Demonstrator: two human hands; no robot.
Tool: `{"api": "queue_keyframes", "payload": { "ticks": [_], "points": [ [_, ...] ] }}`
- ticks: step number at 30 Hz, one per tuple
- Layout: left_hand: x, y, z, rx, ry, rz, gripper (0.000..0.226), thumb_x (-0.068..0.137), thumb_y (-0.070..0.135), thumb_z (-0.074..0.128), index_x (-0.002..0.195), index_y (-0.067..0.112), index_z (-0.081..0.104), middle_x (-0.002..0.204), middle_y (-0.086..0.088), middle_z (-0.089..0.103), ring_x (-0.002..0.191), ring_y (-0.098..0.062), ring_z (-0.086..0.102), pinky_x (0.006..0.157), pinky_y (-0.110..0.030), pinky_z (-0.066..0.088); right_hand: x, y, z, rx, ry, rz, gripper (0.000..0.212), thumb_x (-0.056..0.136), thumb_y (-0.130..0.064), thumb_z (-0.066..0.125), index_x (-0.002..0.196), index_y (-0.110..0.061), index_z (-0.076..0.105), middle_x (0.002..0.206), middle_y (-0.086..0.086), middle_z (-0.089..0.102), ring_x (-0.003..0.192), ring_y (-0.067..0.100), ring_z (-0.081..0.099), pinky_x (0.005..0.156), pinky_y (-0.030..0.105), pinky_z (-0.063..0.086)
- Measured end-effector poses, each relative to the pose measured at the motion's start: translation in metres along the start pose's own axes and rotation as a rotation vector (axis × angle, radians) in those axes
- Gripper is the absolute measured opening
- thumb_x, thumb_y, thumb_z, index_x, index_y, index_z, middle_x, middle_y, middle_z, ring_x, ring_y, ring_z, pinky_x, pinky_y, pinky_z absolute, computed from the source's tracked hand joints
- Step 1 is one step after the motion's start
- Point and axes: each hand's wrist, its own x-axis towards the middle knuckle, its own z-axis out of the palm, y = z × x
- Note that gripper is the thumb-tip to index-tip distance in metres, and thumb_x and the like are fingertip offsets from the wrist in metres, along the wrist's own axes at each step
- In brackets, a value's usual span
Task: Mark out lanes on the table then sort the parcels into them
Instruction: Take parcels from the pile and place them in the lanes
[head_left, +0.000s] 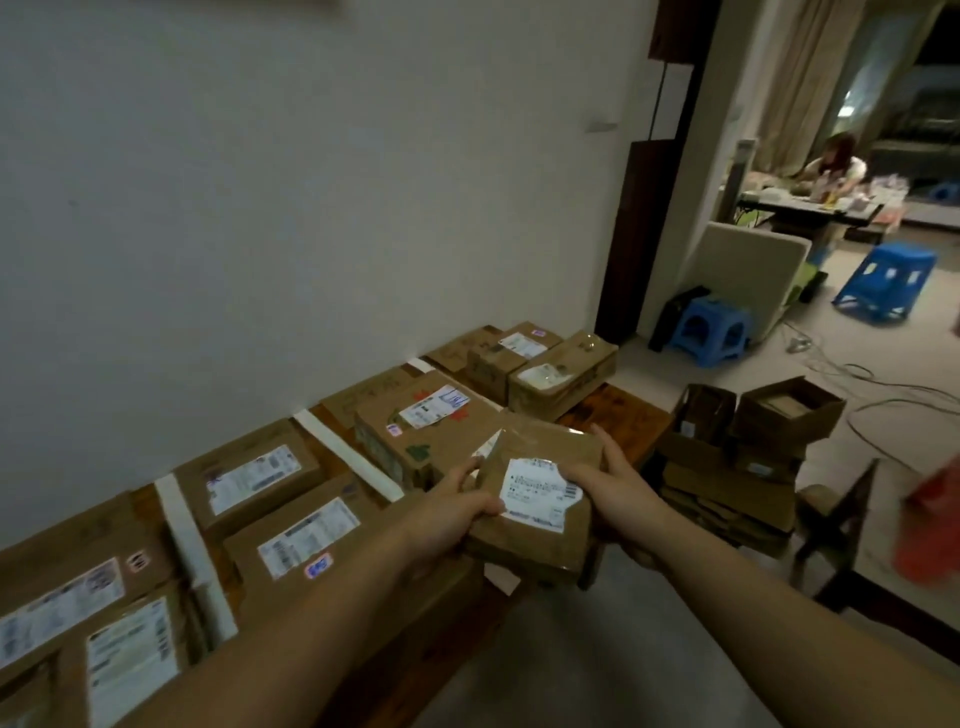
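Observation:
I hold a brown cardboard parcel (540, 462) with a white shipping label between both hands, above the front edge of the wooden table (623, 410). My left hand (457, 506) grips its left side, my right hand (608, 475) its right side. White tape strips (348, 449) (189, 545) run across the table and divide it into lanes. Several labelled brown parcels lie in the lanes, such as a wide one (415, 431) just behind the held parcel and two (249, 473) (301, 535) in the lane to its left.
A white wall runs behind the table. Open and flattened cardboard boxes (748, 457) sit on the floor to the right, beside a dark chair (841, 525). Blue stools (711, 327) (883, 280), floor cables and a person at a far table (831, 171) are beyond.

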Motion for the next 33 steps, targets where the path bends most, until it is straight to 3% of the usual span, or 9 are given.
{"api": "queue_keyframes", "payload": {
  "ticks": [5,8,16,18,21,24,28,31,33],
  "points": [
    [0.052,0.023,0.024,-0.092,0.043,0.013,0.043,0.084,0.038,0.064,0.122,0.035,0.044,0.116,-0.006,0.056,0.105,-0.026,0.057,0.097,-0.045,0.048,0.049,-0.003,-0.043,0.128,0.062,0.008,0.059,0.090,-0.034,0.061,0.139,-0.037,0.029,0.124,0.006,0.057,0.100,0.027,0.064,0.086,0.047,0.053],
    [0.077,0.031,0.046,-0.207,0.068,0.010,0.043,0.086,0.031,0.063,0.124,0.038,0.043,0.117,-0.006,0.055,0.109,-0.030,0.056,0.089,-0.041,0.052,0.081,-0.003,-0.067,0.179,0.060,0.013,0.061,0.091,-0.032,0.060,0.142,-0.035,0.026,0.120,0.004,0.056,0.096,0.024,0.063,0.075,0.040,0.054],
    [0.123,0.021,0.089,-0.584,0.530,-0.025,0.036,0.084,0.017,0.068,0.113,0.022,0.048,0.115,-0.012,0.061,0.097,-0.028,0.064,0.087,-0.043,0.054,0.147,0.019,-0.103,-0.189,-0.130,-0.022,0.042,0.090,-0.033,0.062,0.124,-0.020,0.043,0.112,0.001,0.053,0.092,0.012,0.054,0.066,0.027,0.044],
    [0.121,0.008,0.099,-0.615,0.544,-0.037,0.037,0.085,0.015,0.067,0.116,0.024,0.050,0.118,-0.009,0.061,0.102,-0.027,0.064,0.092,-0.045,0.052,0.149,0.034,-0.100,-0.295,-0.166,-0.041,0.040,0.091,-0.035,0.060,0.122,-0.017,0.043,0.109,0.000,0.052,0.092,0.012,0.054,0.063,0.024,0.043],
    [0.116,-0.015,0.116,-0.585,0.517,-0.072,0.059,0.084,0.007,0.066,0.134,0.026,0.043,0.118,-0.005,0.065,0.104,-0.025,0.065,0.092,-0.045,0.052,0.146,0.059,-0.097,-0.371,-0.211,-0.042,0.039,0.093,-0.035,0.057,0.123,-0.016,0.043,0.111,0.001,0.054,0.093,0.012,0.055,0.071,0.026,0.048],
    [0.112,-0.033,0.129,-0.546,0.492,-0.097,0.065,0.083,-0.001,0.064,0.130,0.036,0.040,0.117,-0.002,0.065,0.106,-0.024,0.063,0.083,-0.042,0.056,0.141,0.079,-0.095,-0.438,-0.275,-0.057,0.039,0.096,-0.027,0.054,0.129,-0.012,0.041,0.114,0.004,0.053,0.098,0.015,0.055,0.079,0.026,0.045],
    [0.120,-0.056,0.143,-0.380,0.567,-0.074,0.087,0.076,-0.001,0.071,0.143,0.029,0.023,0.130,0.001,0.052,0.121,-0.023,0.052,0.096,-0.047,0.049,0.148,0.106,-0.096,-0.505,-0.372,-0.012,0.049,0.094,-0.040,0.054,0.135,-0.019,0.037,0.126,0.002,0.050,0.111,0.020,0.053,0.092,0.036,0.046],
    [0.123,-0.066,0.157,-0.277,0.650,-0.078,0.078,0.079,0.005,0.072,0.137,0.024,0.023,0.125,0.002,0.049,0.118,-0.020,0.051,0.097,-0.044,0.049,0.161,0.123,-0.094,-0.463,-0.385,0.101,0.065,0.085,-0.052,0.058,0.138,-0.030,0.029,0.134,0.004,0.045,0.118,0.026,0.049,0.098,0.049,0.044],
    [0.126,-0.073,0.162,-0.226,0.662,-0.043,0.072,0.077,0.005,0.073,0.126,0.031,0.026,0.122,0.008,0.051,0.117,-0.018,0.052,0.093,-0.041,0.052,0.166,0.126,-0.090,-0.437,-0.394,0.123,0.066,0.088,-0.041,0.062,0.141,-0.026,0.027,0.135,0.006,0.045,0.120,0.026,0.048,0.099,0.045,0.043]
  ]
}}
